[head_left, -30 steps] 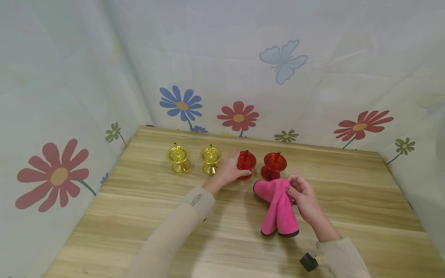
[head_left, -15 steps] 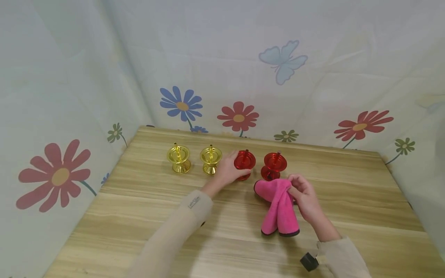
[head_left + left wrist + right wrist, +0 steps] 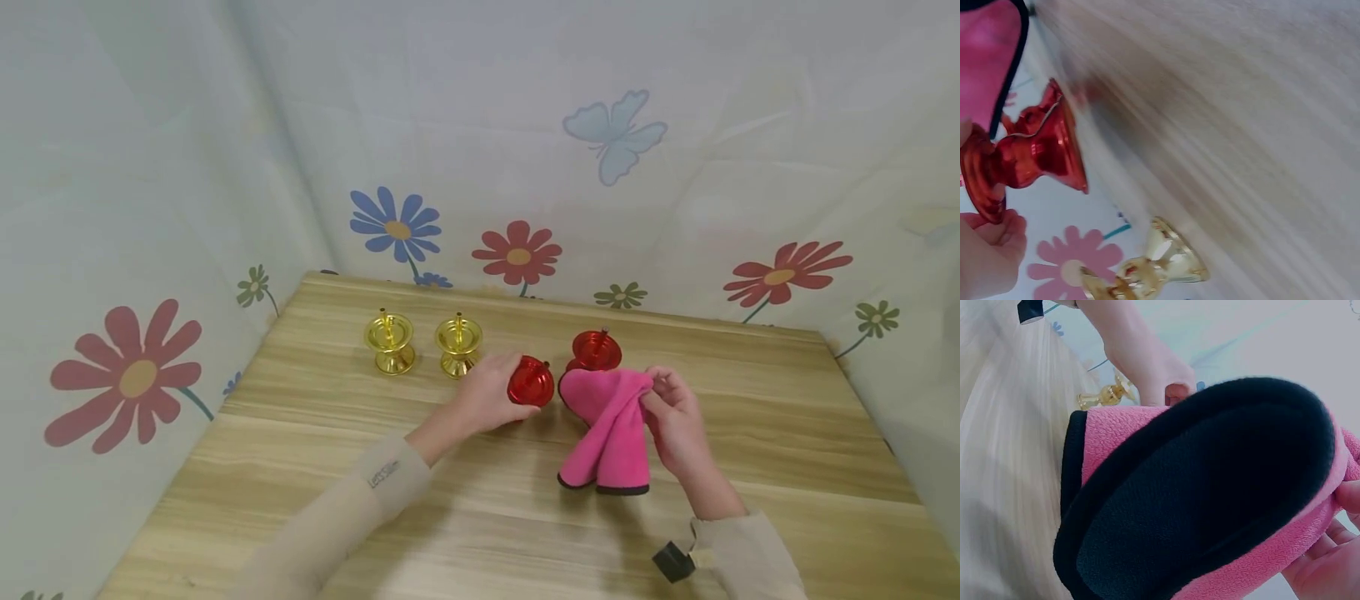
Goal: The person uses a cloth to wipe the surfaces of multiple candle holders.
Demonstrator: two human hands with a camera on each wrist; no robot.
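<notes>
In the head view, my left hand (image 3: 487, 393) grips a shiny red candle holder (image 3: 531, 383) by its dished top, fingers and thumb around the rim. The left wrist view has this red candle holder (image 3: 1038, 153) raised, its flared foot above the wood. My right hand (image 3: 680, 425) pinches a gathered corner of a pink cloth (image 3: 611, 429) with black edging, which hangs in folds. Seen from the right wrist, the cloth's dark side (image 3: 1210, 487) faces the camera. Behind the cloth stands a second red candle holder (image 3: 597, 348), its foot partly hidden.
Two gold candle holders (image 3: 390, 335) stand upright toward the back left of the wooden table (image 3: 480, 521). One of them (image 3: 459, 340) is close to my left hand. A flower-printed curtain (image 3: 660, 200) rises behind the table. A small black block (image 3: 672, 562) sits at the right wrist.
My left hand has lifted the red candle holder out of the row and brought it nearer, tilting it. My right hand with the cloth has shifted slightly right and up.
</notes>
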